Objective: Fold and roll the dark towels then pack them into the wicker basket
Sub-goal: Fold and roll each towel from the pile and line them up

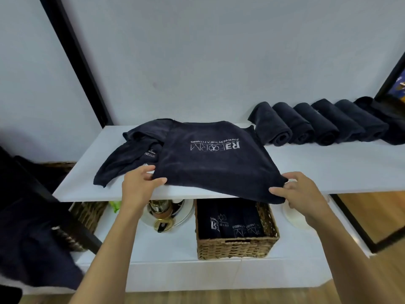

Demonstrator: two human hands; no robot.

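A dark navy towel (210,159) with a white printed logo lies flat on the white upper shelf (328,167). My left hand (140,183) pinches its near left corner, and my right hand (300,191) pinches its near right corner at the shelf's front edge. A second, crumpled dark towel (129,154) lies partly under it on the left. Several rolled dark towels (317,123) line the back right of the shelf. On the lower shelf stands the wicker basket (236,246), holding several rolled dark towels (230,220).
A round metal dish with a brass object (166,212) sits on the lower shelf left of the basket. Another wicker basket (87,213) stands at the far left. Dark fabric (28,249) hangs at my left. A white round object (293,216) lies right of the basket.
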